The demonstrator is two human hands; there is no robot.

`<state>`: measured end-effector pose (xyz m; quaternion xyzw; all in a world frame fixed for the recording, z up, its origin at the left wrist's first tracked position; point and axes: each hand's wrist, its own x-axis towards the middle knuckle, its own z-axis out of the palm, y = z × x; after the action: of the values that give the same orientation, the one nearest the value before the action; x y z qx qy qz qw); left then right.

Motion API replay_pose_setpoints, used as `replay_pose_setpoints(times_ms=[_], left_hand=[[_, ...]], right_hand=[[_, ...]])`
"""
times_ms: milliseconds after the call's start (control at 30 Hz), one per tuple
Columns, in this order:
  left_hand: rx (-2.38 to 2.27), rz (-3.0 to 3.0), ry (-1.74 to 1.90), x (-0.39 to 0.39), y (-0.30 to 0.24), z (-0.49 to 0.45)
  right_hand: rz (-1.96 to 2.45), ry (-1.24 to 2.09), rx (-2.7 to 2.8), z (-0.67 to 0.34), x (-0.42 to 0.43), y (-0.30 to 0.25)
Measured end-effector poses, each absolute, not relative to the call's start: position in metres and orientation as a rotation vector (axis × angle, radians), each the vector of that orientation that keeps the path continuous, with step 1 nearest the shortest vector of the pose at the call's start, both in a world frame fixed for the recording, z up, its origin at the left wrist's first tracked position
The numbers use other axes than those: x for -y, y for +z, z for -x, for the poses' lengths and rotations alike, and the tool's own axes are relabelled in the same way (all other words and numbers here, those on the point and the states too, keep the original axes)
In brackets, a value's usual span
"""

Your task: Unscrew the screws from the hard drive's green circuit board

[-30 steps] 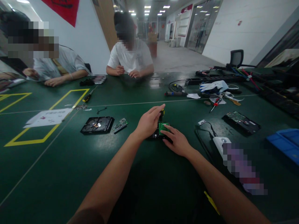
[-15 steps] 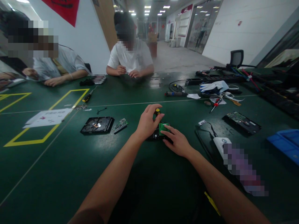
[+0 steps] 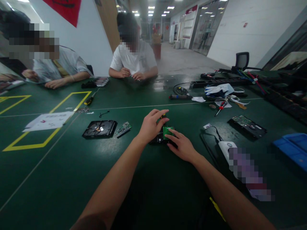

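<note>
A black hard drive with a green circuit board (image 3: 167, 131) on top lies in the middle of the dark green table (image 3: 148, 179). My left hand (image 3: 151, 125) is closed around the top of a small screwdriver with a yellow and black handle (image 3: 163, 115), held upright over the board. My right hand (image 3: 181, 146) rests on the drive's near right corner, its fingers pressed on the board's edge. Most of the drive is hidden under both hands.
An opened drive case (image 3: 99, 128) and a loose circuit board (image 3: 123, 128) lie to the left, another drive (image 3: 247, 125) at the right. A white device with a cable (image 3: 226, 149), a blue tray (image 3: 291, 149), tools and papers surround. Two people sit across the table.
My left hand's stretched fingers have curled around the screwdriver's handle top and turned it a little. My right hand has stayed on the drive.
</note>
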<state>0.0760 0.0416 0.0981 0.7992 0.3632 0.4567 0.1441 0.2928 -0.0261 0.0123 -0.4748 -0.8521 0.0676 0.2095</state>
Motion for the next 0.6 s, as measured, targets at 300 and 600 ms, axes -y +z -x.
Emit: replay_pose_setpoints(times_ms=[300, 600], left_hand=[[-1.078, -2.299, 1.353, -0.0460, 0.0927, -0.0749], [-0.875, -2.298, 1.176, -0.0386, 0.0975, -0.0787]], right_hand=[[1.317, 0.184, 2.373, -0.2933, 0.0251, 0.0114], [1.323, 0.184, 2.377, -0.2931, 0.0264, 0.0131]])
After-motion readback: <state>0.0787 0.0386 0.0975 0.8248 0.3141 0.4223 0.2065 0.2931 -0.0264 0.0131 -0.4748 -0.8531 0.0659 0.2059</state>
